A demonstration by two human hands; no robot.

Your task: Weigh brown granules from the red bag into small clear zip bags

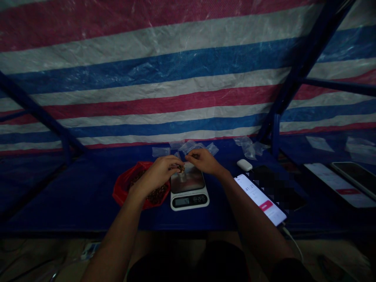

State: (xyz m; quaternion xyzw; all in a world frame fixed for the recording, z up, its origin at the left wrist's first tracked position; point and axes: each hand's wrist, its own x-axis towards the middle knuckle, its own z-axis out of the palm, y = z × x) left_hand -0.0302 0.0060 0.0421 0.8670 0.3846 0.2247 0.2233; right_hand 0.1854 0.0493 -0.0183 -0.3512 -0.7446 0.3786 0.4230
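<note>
Over a white digital scale (pixel 190 202) with a metal plate, my left hand (pixel 163 168) is closed. Small brown and yellowish pieces (pixel 181 168) show at its fingertips; their kind is too dark to tell. My right hand (pixel 205 159) is also closed, its fingers curled beside the left fingertips; what it grips is not clear. Left of the scale, partly behind my left forearm, lies an open red plastic bag (pixel 120 187) filled with small brown pieces (pixel 158 194). Several clear plastic bags (pixel 188 146) lie just beyond my hands.
On the blue table (pixel 88 188) at the right lie a lit phone (pixel 260 199) with a cable, a white earbud case (pixel 244 165) and a dark flat item. Farther right are more phones (pixel 342 186). Blue metal bars (pixel 273 121) and a striped tarp (pixel 176 78) stand behind.
</note>
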